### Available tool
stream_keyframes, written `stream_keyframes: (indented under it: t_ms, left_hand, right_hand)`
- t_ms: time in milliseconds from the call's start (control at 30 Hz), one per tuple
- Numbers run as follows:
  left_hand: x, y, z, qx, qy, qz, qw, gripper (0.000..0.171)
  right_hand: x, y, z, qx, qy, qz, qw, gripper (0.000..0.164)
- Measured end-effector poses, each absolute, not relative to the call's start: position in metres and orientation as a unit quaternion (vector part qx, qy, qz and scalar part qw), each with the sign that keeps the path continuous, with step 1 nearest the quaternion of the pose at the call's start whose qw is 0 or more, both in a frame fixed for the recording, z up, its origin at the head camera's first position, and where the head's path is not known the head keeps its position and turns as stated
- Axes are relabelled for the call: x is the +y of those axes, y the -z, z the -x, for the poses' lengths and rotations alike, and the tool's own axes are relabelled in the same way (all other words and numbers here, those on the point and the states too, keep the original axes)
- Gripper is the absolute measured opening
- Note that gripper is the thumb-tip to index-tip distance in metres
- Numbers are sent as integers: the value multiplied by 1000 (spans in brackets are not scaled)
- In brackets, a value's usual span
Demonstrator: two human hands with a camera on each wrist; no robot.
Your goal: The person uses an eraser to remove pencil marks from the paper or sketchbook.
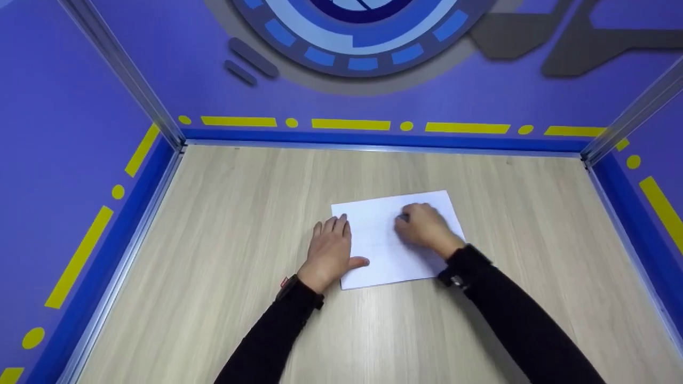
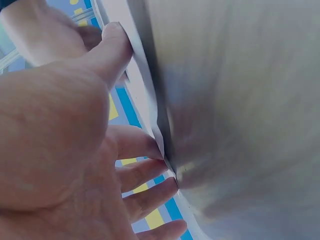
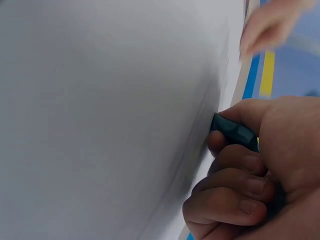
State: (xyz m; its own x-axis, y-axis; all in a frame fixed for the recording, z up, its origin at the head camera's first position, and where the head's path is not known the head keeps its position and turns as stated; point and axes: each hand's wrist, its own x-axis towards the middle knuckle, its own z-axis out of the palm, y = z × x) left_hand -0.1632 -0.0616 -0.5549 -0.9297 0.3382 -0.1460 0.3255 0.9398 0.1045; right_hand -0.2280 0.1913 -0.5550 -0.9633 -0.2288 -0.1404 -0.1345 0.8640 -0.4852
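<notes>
In the head view, a white sheet of paper lay slightly askew on the worktop. The left hand was laid out flat across its left edge, the thumb on the paper and the outer fingers beyond the border. The right hand, a little blurred, was over the sheet's right half, closed round a small dark green object. The step in hand looked like working that object across the paper while the other hand steadied it; drawing or rubbing, the pictures did not settle. The next move seemed to call for light, even pressure on the right and a firm left hand, lest the sheet slip.

In the left wrist view, the left hand's fingers were spread and held nothing; thumb and fingertips met the sheet along its near edge, which rose in a slight wave. The right hand showed only as a blur behind.

In the right wrist view, thumb and forefinger pinched the dark green object, the other fingers curled beneath. Its tip was at the paper, though actual contact could not be told. The sheet spread out before that hand.
</notes>
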Motion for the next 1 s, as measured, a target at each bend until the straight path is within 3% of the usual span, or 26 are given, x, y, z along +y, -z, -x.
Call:
stream_keyframes:
  t_ms: [133, 267, 600, 1000]
  left_hand:
    - [-61, 551, 163, 981, -44, -166, 92, 113]
    - [-61, 551, 163, 979, -49, -167, 102, 113]
    - [-65, 544, 161, 975, -68, -169, 130, 110]
    - [-62, 543, 157, 979, -29, -172, 105, 106]
  right_hand:
    - [245, 548, 231, 962, 239, 57, 117, 36]
    - [272, 545, 232, 968, 215, 38, 124, 31]
    - [263, 541, 221, 980, 167, 9, 110, 38]
    - [229, 531, 212, 966, 229, 33, 115, 35]
